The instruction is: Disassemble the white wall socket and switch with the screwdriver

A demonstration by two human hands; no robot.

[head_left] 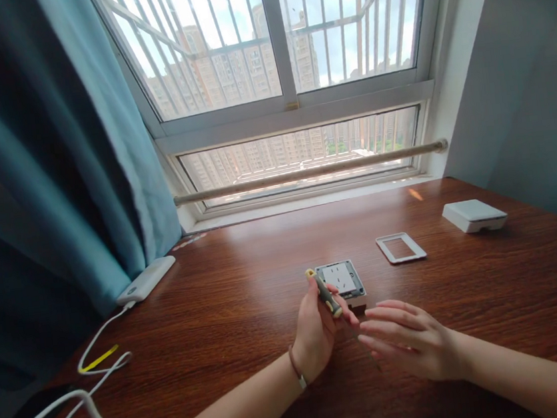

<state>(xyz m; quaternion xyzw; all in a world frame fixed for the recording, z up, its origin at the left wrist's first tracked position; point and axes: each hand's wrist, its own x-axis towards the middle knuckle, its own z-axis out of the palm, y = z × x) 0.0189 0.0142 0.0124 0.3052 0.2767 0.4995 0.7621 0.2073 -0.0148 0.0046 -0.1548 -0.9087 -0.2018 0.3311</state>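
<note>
My left hand (315, 329) is closed around a small screwdriver (324, 292) with a yellow and grey handle; its shaft runs down and right under my right hand. My right hand (409, 342) lies just beside it with fingers stretched out towards the left hand, holding nothing that I can see. Right behind both hands a wall socket module (343, 281) with a white face and grey frame rests on the wooden table (247, 286).
A white socket cover frame (401, 248) lies to the right of the module, and a white box (474, 215) sits further right. At the left lie a white power bank (146, 279) and white cables (85, 385), below a teal curtain (52, 161). A window is behind.
</note>
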